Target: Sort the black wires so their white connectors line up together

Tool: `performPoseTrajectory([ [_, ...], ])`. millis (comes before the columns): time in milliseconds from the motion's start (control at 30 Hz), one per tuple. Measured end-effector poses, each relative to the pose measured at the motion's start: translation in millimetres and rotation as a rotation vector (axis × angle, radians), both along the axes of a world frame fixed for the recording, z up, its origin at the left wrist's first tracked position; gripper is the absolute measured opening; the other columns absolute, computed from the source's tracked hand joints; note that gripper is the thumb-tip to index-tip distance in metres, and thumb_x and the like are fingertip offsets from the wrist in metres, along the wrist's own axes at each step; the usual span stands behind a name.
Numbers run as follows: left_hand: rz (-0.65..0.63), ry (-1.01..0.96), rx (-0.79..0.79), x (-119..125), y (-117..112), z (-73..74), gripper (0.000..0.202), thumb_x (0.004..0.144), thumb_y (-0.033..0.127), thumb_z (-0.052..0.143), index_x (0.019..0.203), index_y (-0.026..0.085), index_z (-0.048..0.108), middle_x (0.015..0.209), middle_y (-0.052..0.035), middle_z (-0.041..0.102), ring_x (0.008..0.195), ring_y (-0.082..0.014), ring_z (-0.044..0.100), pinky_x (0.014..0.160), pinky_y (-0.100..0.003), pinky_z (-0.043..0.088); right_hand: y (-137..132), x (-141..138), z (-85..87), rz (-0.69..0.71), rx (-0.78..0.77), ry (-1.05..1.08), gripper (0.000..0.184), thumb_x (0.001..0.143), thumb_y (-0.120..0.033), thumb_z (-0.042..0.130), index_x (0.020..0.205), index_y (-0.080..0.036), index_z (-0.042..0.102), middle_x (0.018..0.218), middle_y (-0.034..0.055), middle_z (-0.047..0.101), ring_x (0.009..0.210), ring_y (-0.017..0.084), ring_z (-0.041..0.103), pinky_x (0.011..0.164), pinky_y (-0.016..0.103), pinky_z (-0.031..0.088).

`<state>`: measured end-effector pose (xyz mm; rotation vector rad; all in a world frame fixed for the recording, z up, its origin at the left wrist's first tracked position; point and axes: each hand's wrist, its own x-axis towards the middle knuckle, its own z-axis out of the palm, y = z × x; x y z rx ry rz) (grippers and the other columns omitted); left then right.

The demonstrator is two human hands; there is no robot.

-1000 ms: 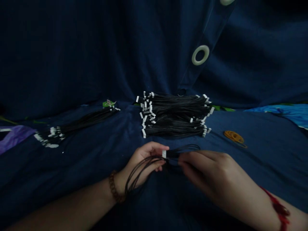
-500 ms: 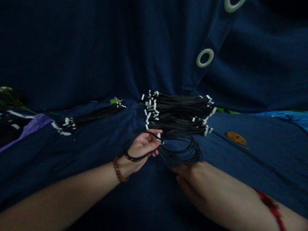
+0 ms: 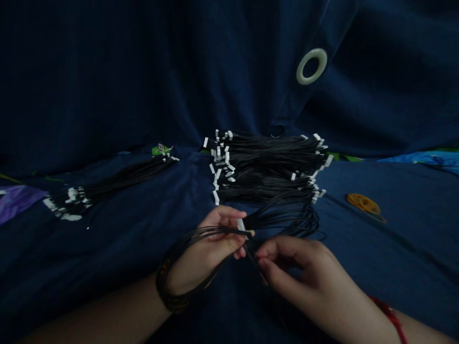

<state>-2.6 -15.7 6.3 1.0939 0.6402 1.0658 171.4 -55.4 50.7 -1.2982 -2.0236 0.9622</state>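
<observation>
My left hand (image 3: 211, 248) is closed on a looped black cable (image 3: 297, 222), gripping it where the loops cross. A white connector (image 3: 241, 224) pokes up between its thumb and fingers. Some loops spread to the right, while others pass back over the left hand and around the wrist. Just right of the crossing, my right hand (image 3: 308, 272) pinches thin dark strands of the same cable between thumb and forefinger. Behind both hands lies a stack of black cable bundles (image 3: 265, 162) with white connectors at both ends.
Another bundle of black cables (image 3: 118, 179) lies to the left, with a small green item (image 3: 161, 149) at its far end. Tan rubber bands (image 3: 363, 204) rest at the right. Purple material (image 3: 21, 203) is at the far left. A dark blue curtain (image 3: 229, 62) hangs behind.
The view has shifted slightly. My left hand's loops have slid back over its wrist. My right hand has come up against the strands beside the left fingers and now pinches them.
</observation>
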Motion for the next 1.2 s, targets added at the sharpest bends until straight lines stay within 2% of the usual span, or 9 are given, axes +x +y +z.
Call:
performPoseTrajectory([
  [233, 0.075, 0.051, -0.062, 4, -3, 0.4, 0.021, 0.074, 0.023, 0.065, 0.095, 0.022, 0.061, 0.085, -0.0003, 0.061, 0.053, -0.0048, 0.055, 0.046, -0.015, 0.044, -2, 4, 8.8, 0.04, 0.074, -0.059, 0.021, 0.076, -0.007, 0.049, 0.084, -0.021, 0.061, 0.072, -0.0052, 0.062, 0.064, 0.009, 0.057, 0.059, 0.018, 0.042],
  [300, 0.086, 0.095, -0.032, 4, -2, 0.4, 0.021, 0.074, 0.024, 0.066, 0.094, 0.021, 0.063, 0.088, -0.0022, 0.062, 0.055, -0.0063, 0.056, 0.045, -0.016, 0.043, -4, 3, 10.3, 0.056, 0.095, -0.066, 0.022, 0.076, -0.006, 0.049, 0.085, -0.022, 0.061, 0.077, -0.0054, 0.063, 0.069, 0.008, 0.059, 0.064, 0.018, 0.043],
  [367, 0.103, 0.154, 0.033, 4, -1, 0.3, 0.025, 0.072, 0.023, 0.067, 0.096, 0.019, 0.064, 0.088, -0.0035, 0.063, 0.062, -0.0089, 0.058, 0.051, -0.017, 0.046, -5, 3, 10.2, 0.072, 0.105, -0.091, 0.023, 0.076, -0.004, 0.048, 0.082, -0.022, 0.06, 0.079, -0.0055, 0.064, 0.072, 0.008, 0.059, 0.066, 0.018, 0.043],
  [500, 0.105, 0.177, 0.091, 5, 0, 1.4, 0.027, 0.071, 0.019, 0.067, 0.098, 0.019, 0.064, 0.085, -0.0033, 0.063, 0.067, -0.0102, 0.057, 0.054, -0.017, 0.046, -7, 1, 5.0, 0.102, 0.163, -0.143, 0.019, 0.077, -0.004, 0.048, 0.078, -0.02, 0.058, 0.075, -0.0048, 0.062, 0.069, 0.008, 0.059, 0.066, 0.018, 0.044],
  [700, 0.06, -0.048, -0.11, 12, -6, 9.3, 0.025, 0.069, 0.016, 0.068, 0.093, 0.017, 0.062, 0.069, -0.0009, 0.061, 0.058, -0.0076, 0.053, 0.047, -0.014, 0.042, -17, -1, -10.0, 0.132, 0.474, -0.309, 0.016, 0.075, -0.003, 0.052, 0.081, -0.017, 0.06, 0.074, 0.0004, 0.06, 0.065, 0.014, 0.057, 0.06, 0.025, 0.045],
  [833, 0.024, -0.117, -0.206, 13, -9, 12.3, 0.028, 0.068, 0.019, 0.07, 0.095, 0.02, 0.061, 0.067, -0.0004, 0.062, 0.056, -0.0076, 0.053, 0.047, -0.015, 0.041, -20, -3, -13.0, 0.142, 0.576, -0.346, 0.014, 0.075, -0.004, 0.054, 0.078, -0.017, 0.059, 0.07, -0.0003, 0.058, 0.06, 0.014, 0.054, 0.055, 0.026, 0.043],
  [933, 0.021, -0.113, -0.203, 13, -9, 12.5, 0.027, 0.068, 0.018, 0.071, 0.093, 0.019, 0.063, 0.07, -0.0004, 0.061, 0.059, -0.0075, 0.053, 0.048, -0.014, 0.041, -20, -5, -10.6, 0.099, 0.568, -0.328, 0.012, 0.079, -0.007, 0.051, 0.08, -0.018, 0.058, 0.073, -0.0004, 0.059, 0.062, 0.014, 0.056, 0.058, 0.026, 0.044],
  [1067, 0.058, -0.061, -0.12, 12, -9, 10.1, 0.02, 0.067, 0.017, 0.071, 0.086, 0.018, 0.066, 0.077, -0.0003, 0.058, 0.058, -0.0051, 0.052, 0.049, -0.013, 0.041, -21, -6, -7.7, 0.02, 0.448, -0.29, 0.01, 0.08, -0.012, 0.052, 0.082, -0.02, 0.057, 0.072, -0.0017, 0.059, 0.063, 0.014, 0.058, 0.054, 0.024, 0.042],
  [1200, 0.057, 0.005, -0.03, 11, -7, 5.9, 0.025, 0.069, 0.018, 0.069, 0.093, 0.018, 0.065, 0.079, -0.0017, 0.059, 0.06, -0.0069, 0.053, 0.05, -0.014, 0.043, -21, -6, -7.2, 0.023, 0.308, -0.24, 0.014, 0.084, -0.014, 0.046, 0.078, -0.02, 0.058, 0.072, -0.0013, 0.059, 0.064, 0.013, 0.058, 0.055, 0.024, 0.042],
])
